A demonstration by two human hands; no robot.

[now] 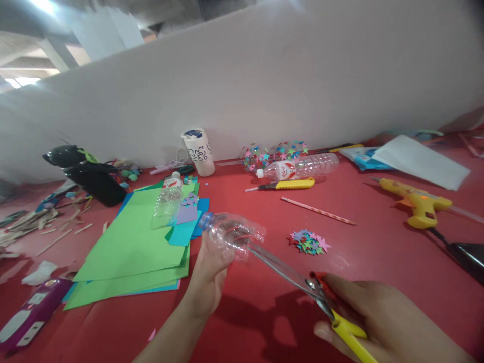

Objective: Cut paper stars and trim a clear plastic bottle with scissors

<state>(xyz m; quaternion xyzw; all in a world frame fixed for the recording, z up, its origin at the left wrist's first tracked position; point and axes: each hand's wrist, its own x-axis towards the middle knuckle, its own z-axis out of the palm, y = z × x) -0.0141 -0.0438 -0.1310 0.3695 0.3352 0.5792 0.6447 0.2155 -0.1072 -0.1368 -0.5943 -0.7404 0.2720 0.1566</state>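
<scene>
My left hand [210, 267] is closed around the cut top half of a clear plastic bottle [230, 233], its blue cap pointing left. In my right hand [372, 312] is a pair of scissors [280, 267] with yellow and red handles. The scissor blades reach to the lower edge of the bottle piece, partly blurred; whether they are cutting it I cannot tell. Just beyond, to the right, lies a small pile of coloured paper stars [309, 241] on the red table [260, 312].
Green paper sheets [132, 242] with a clear bottle [167, 199] lie left. Behind stand a black flask [93, 176] and white tumbler [199, 154]. Another bottle [302, 167], a yellow cutter [293, 184] and a pencil [317, 210] lie ahead. A yellow glue gun [416, 199] is right.
</scene>
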